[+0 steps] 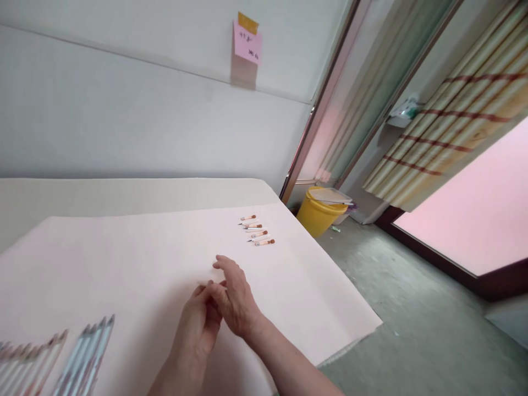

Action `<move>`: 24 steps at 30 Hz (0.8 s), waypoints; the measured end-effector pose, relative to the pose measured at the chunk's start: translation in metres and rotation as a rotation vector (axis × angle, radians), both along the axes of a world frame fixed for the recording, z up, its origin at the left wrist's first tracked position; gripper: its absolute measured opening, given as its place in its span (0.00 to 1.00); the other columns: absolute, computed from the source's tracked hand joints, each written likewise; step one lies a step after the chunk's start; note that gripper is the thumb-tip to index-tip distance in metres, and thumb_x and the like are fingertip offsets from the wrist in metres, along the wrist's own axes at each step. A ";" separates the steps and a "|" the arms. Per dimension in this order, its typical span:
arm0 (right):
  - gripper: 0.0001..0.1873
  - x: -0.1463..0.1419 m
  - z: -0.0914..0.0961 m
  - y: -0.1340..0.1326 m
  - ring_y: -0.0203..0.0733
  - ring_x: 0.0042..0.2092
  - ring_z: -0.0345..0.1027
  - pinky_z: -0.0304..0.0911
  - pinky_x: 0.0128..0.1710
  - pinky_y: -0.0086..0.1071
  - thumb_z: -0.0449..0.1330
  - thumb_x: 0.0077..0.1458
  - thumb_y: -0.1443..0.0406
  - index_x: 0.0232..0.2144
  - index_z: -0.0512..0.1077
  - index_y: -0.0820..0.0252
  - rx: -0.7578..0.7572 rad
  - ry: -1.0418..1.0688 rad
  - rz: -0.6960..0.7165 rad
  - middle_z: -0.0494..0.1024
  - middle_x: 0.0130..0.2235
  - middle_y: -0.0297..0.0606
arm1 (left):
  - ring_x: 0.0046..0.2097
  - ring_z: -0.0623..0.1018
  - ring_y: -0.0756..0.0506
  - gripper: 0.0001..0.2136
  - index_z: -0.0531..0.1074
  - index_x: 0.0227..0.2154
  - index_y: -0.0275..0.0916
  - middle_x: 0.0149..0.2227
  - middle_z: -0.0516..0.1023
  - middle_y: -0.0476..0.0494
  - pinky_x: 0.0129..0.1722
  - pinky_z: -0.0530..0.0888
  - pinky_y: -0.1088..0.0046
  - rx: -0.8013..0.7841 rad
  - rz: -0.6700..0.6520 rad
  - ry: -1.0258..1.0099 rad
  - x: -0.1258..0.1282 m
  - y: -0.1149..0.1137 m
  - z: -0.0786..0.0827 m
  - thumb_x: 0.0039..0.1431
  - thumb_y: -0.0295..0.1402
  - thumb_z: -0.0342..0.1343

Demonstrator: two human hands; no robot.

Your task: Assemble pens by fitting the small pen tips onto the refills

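My left hand and my right hand meet above the pale sheet on the table. The fingers of my left hand are curled closed. My right thumb presses against the left fingertips, while the other right fingers reach forward over them. What the two hands pinch between them is too small and hidden to name. Beyond my right hand lie several short brown-ended pieces and thin white sticks with dark tips, set in a small row.
At the lower left lie blurred rows of pale blue pen-like sticks and white ones with brownish ends. A yellow bin stands on the floor past the table's right edge. A pink note is taped to the wall.
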State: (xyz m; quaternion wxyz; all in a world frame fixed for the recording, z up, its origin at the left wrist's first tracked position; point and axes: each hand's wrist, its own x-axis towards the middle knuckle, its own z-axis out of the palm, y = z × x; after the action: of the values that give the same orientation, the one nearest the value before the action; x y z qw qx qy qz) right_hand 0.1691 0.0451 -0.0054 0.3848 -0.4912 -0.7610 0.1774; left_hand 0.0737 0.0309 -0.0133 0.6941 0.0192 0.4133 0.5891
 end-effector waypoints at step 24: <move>0.18 0.102 -0.062 0.078 0.48 0.63 0.42 0.40 0.56 0.43 0.46 0.59 0.64 0.51 0.64 0.57 -0.091 -0.521 -0.655 0.54 0.62 0.46 | 0.34 0.78 0.47 0.06 0.67 0.25 0.32 0.31 0.75 0.39 0.31 0.78 0.74 -0.081 0.074 -0.010 -0.012 0.006 -0.001 0.56 0.20 0.51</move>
State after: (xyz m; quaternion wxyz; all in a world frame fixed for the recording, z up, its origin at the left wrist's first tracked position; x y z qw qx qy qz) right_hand 0.2713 0.1234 -0.0675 0.1937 -0.7521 -0.6278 -0.0511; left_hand 0.0621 0.0370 -0.0141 0.6741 -0.0271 0.4338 0.5972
